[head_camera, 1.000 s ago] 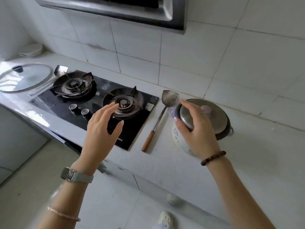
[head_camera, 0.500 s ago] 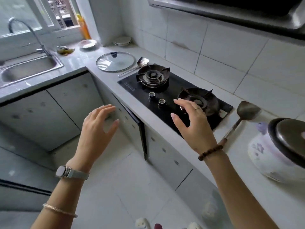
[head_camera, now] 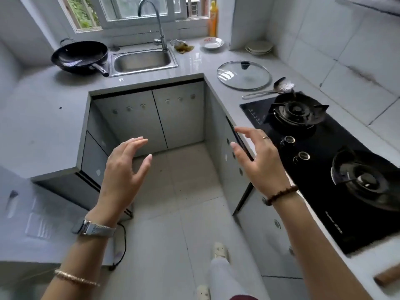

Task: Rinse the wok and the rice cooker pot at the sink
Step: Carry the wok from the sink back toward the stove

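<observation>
A black wok with a black handle rests on the counter just left of the steel sink, under a curved tap. The sink basin looks empty. My left hand hovers over the floor in mid air, fingers apart, holding nothing. My right hand hovers at the edge of the right counter beside the stove, fingers apart and empty. Both hands are far from the wok and sink. The rice cooker is out of view.
A black two-burner gas stove fills the right counter. Beyond it lie a glass lid and a metal spatula. Plates, a bowl and an orange bottle stand near the window. A wooden handle shows at the lower right.
The view has swung left from the rice cooker and stove toward the sink corner. My right hand left the cooker lid; both hands now float open over the aisle.
</observation>
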The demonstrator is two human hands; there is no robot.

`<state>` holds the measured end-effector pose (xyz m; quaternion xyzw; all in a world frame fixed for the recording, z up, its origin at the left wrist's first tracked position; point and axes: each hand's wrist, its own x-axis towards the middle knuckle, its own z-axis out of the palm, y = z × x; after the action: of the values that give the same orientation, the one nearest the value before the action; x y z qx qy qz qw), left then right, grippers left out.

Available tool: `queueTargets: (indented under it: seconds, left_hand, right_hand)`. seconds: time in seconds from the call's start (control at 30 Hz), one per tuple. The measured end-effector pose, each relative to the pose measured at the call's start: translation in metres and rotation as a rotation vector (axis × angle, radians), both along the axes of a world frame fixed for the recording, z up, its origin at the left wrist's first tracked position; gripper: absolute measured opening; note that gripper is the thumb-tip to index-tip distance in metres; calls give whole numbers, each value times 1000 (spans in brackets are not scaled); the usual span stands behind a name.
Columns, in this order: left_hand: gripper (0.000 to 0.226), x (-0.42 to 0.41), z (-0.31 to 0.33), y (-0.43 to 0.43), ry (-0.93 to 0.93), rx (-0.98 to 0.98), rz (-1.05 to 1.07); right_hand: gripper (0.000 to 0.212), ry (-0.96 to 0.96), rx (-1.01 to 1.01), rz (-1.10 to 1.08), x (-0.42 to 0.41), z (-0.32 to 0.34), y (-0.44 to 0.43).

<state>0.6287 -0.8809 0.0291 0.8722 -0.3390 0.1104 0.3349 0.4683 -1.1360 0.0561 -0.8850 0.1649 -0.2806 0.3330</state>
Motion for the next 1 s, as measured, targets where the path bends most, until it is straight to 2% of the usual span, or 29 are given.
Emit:
queueTargets:
  seconds: [0.2,0.53,0.77,1.0]
  left_hand:
    - [39,43,-7,5,29,6,119]
    - [36,121,0,-37,17,-20,316]
    - [37,171,-1,-45,42,-36,391]
    - [35,256,-8,-37,43,-40,421]
  right_hand:
    - [36,17,11,154,83,-11,-11]
    - [36,21,-31,337,216,-4,-58]
    - [35,46,15,424,290,-9,-69]
    - [34,91,3,471,383,-17,-61]
